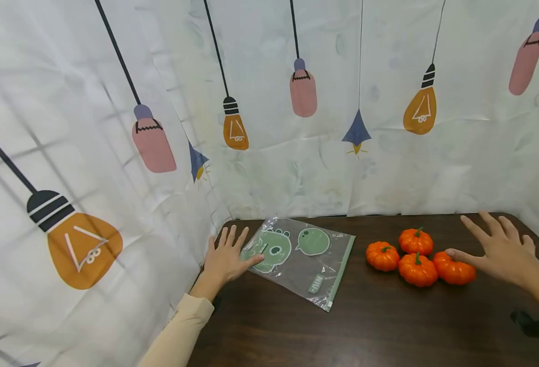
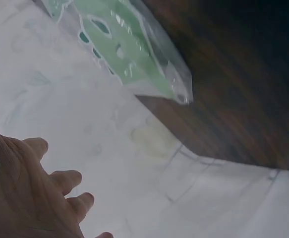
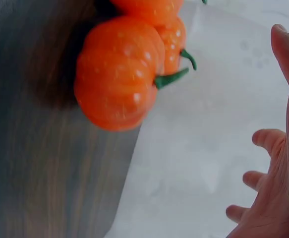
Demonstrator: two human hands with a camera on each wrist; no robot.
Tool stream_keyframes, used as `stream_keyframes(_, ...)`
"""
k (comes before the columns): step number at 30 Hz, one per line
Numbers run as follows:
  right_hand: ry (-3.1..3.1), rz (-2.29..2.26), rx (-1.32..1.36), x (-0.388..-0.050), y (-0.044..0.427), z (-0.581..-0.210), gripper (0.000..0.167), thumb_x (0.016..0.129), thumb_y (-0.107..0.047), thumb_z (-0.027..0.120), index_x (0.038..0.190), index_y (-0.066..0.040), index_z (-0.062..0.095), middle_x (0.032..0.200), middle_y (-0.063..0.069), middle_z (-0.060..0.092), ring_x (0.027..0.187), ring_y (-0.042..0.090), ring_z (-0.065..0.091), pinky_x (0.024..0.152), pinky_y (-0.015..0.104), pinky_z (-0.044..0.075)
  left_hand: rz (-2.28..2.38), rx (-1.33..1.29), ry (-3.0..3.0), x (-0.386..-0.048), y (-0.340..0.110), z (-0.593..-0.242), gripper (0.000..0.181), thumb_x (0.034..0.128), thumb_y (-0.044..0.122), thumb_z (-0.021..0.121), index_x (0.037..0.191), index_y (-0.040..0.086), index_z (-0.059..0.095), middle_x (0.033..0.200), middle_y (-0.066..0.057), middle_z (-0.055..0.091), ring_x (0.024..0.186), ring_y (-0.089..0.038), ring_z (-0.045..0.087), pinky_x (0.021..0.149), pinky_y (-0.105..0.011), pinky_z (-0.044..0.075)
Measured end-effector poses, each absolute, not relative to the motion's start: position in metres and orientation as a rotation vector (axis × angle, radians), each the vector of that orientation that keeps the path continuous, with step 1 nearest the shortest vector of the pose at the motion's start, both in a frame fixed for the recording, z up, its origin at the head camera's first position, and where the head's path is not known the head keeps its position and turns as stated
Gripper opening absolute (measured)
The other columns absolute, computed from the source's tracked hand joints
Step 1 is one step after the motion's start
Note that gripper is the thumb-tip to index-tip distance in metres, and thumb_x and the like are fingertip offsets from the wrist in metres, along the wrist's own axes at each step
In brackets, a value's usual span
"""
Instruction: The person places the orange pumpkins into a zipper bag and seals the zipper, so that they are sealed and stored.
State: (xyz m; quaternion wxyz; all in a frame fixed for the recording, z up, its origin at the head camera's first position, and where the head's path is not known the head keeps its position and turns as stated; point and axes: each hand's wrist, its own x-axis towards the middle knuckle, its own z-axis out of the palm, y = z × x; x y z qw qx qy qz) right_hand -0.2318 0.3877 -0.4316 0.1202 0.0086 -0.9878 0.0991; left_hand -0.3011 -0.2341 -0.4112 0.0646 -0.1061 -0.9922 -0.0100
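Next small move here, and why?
Probably lower the left hand onto the plastic bag: that hand is spread, holds nothing and is close to it, and the bag lies flat with the orange pumpkins outside it.

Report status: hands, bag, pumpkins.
Left hand empty, near clear bag; right hand empty, near four orange pumpkins. Bag lies flat, pumpkins clustered. No obstacle visible between hands and items.

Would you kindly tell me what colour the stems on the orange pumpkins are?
The pumpkin stems are green, showing best in the right wrist view.
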Motion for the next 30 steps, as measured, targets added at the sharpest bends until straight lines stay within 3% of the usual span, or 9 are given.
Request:
stream_keyframes(14, -2.843, 0.387, 0.149, -0.210, 0.355, -0.455, 0.101, 0.090, -0.066, 0.064, 0.165, -0.025, 0.011, 0.170, 0.024, -0.001, 0.147, 0.062, 0.006, 0.095, 0.084, 0.015, -0.131, -0.359, -2.970, -0.274, -0.212, -0.441, 0.101, 0.0826, 0.087, 0.047, 0.163, 0.030, 0.023, 0.171, -0.012, 0.019, 0.159, -0.038, 0.013, 0.122, -0.069, 0.008)
stream_keyframes(24, -2.757, 0.441, 0.225, -0.204, 0.334, -0.466, 0.097, 0.088, -0.061, 0.070, 0.163, -0.020, 0.024, 0.165, 0.026, 0.019, 0.137, 0.060, 0.024, 0.095, 0.080, 0.019, -0.175, -0.393, -2.979, -0.257, -0.196, -0.456, 0.100, 0.0842, 0.087, 0.044, 0.164, 0.032, 0.019, 0.171, -0.012, 0.019, 0.158, -0.040, 0.018, 0.120, -0.072, 0.014)
stream_keyframes(30, -2.718, 0.507, 0.257, -0.208, 0.319, -0.468, 0.090, 0.089, -0.056, 0.071, 0.156, -0.008, 0.037, 0.159, 0.028, 0.028, 0.132, 0.062, 0.028, 0.093, 0.079, 0.021, -0.270, -0.418, -2.956, -0.256, -0.177, -0.461, 0.100, 0.0849, 0.087, 0.044, 0.164, 0.031, 0.021, 0.171, -0.014, 0.020, 0.156, -0.042, 0.022, 0.118, -0.073, 0.018)
